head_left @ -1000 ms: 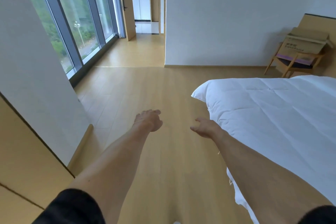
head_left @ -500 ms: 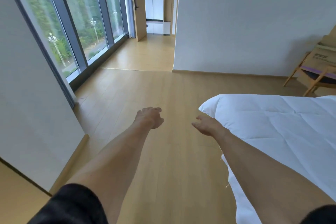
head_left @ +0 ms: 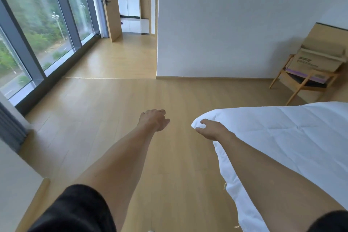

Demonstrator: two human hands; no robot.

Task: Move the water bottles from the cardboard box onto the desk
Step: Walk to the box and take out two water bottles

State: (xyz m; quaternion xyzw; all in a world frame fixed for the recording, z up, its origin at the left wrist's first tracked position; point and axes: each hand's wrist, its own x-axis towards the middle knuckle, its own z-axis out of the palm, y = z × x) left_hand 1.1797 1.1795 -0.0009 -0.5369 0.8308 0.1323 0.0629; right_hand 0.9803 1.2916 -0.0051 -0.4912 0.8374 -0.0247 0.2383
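Cardboard box [head_left: 318,60] on far chair [head_left: 301,83], left hand [head_left: 153,119], right hand [head_left: 211,130] loosely curled, empty

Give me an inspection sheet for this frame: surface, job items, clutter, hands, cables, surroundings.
Surface: no desk in view; bare wood floor.
Job's things: cardboard box on a chair in the far right corner; no bottles visible.
Clutter: nothing seen.
Hands: left hand and right hand out in front, loosely curled, holding nothing.
Cables: nothing seen.
Surroundings: bed at right, window at left, open door beyond.
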